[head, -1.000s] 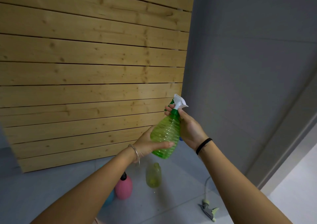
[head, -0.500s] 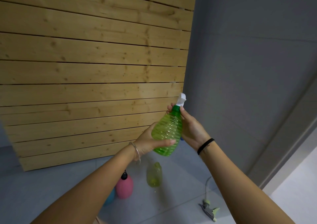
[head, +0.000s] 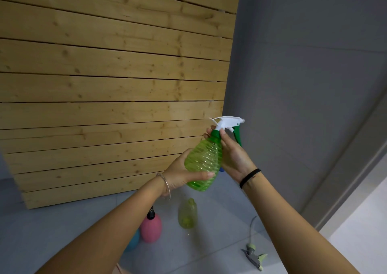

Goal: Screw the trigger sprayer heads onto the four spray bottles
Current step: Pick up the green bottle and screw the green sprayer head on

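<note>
I hold a ribbed green spray bottle (head: 204, 162) tilted in front of me. My left hand (head: 180, 173) grips its lower body. My right hand (head: 232, 156) pinches the dark green collar under the white trigger sprayer head (head: 227, 122), whose green trigger points right. On the floor below stand a yellow-green bottle (head: 187, 214) with an open neck, a pink bottle (head: 151, 228) with a black top, and a blue bottle (head: 133, 240) mostly hidden by my left arm. A loose grey-green sprayer head (head: 254, 257) with its tube lies on the floor at the right.
A wooden slat panel (head: 104, 85) leans upright behind the bottles. A grey wall (head: 303, 85) runs along the right, with a door frame (head: 356, 169) at the far right. The floor (head: 209, 248) is grey tile.
The sprayer head has turned on the green bottle: its nozzle and trigger now point right, where before it faced end-on. Both hands stay on the bottle.
</note>
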Tool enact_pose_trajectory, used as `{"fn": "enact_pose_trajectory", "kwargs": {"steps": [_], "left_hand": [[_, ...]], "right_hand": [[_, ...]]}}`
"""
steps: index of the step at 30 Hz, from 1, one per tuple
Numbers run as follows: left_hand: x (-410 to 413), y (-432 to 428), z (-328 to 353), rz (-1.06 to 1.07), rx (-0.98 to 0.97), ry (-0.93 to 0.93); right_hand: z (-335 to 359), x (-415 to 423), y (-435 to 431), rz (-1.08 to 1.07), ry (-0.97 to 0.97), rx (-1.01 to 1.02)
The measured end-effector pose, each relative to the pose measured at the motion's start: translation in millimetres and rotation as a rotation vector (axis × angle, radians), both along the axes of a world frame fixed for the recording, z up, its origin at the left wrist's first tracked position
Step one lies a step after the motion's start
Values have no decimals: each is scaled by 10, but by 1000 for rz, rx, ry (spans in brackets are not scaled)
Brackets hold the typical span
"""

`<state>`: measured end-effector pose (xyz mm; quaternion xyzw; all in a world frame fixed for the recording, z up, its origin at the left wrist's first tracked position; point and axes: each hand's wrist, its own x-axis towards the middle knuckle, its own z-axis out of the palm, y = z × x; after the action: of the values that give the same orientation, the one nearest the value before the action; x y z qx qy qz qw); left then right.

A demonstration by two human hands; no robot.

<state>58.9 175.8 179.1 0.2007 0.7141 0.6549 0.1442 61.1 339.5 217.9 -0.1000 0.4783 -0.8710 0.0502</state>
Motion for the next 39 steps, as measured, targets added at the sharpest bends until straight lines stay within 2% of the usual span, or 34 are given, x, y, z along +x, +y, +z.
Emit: {"fn": "enact_pose_trajectory", "kwargs": {"steps": [4,9,16,21,27,32,37,39], "left_hand": [[17,9,-39,-8,-12,-9],[-8,2,1,-8,-1,-19],[-7,7,-27,-29,-19,-20],[-38,-24,-18,-22,-4,-41],[-19,7,-40,-42,6,-38],[-29,0,-12,-56,19,-30],[-26,9,-34,-28,-21,1],[-31,21,-41,3,-34,27]], "right_hand": [[-43,-9,-48,-217,-54,107],[-14,-21,-26,-49,-17,64],[-55,-10,-55,-215,-47,111],[6,11,-33,-56,-17,52],[-37,3,-101,-276,3,127],[-12,10,-40,-86,35,72],[-66,-31,-70,-328,-32,195],[-105,-38,-67,-284,-30,164]]}}
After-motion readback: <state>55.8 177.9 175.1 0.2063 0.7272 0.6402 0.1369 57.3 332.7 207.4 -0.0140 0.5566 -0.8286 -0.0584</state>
